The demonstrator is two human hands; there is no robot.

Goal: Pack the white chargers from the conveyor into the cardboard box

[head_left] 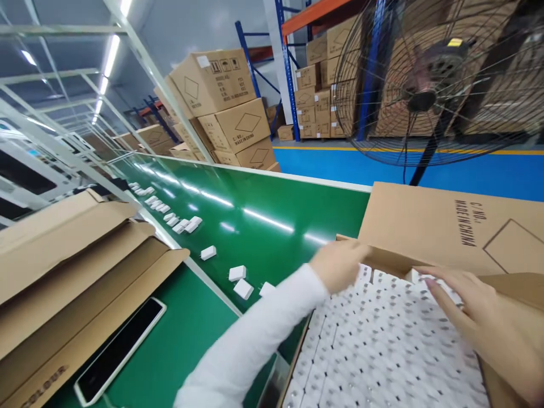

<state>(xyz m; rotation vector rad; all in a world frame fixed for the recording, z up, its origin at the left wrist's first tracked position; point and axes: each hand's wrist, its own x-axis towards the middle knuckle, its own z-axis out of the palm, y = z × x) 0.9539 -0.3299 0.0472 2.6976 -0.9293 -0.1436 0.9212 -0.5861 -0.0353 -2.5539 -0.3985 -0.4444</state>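
A cardboard carton (378, 258) in front of me holds tightly packed rows of white plug-in chargers (378, 340). My left hand (340, 265), in a white sleeve, reaches over the carton's far left corner; motion blurs it and its fingers cannot be made out. At the far right of the rows, my right hand (480, 311) has its thumb and fingers closed around a white charger (442, 283) that sits a little higher than its neighbours. More loose chargers (237, 273) lie on the green conveyor belt (272, 198), left of my left arm.
Open cardboard boxes (85, 255) stand at the left beside a phone or tablet (121, 351) on a green surface. A printed carton flap (459, 226) rises behind the filled carton. Beyond the belt are stacked cartons (238, 124) and a large fan (425, 90).
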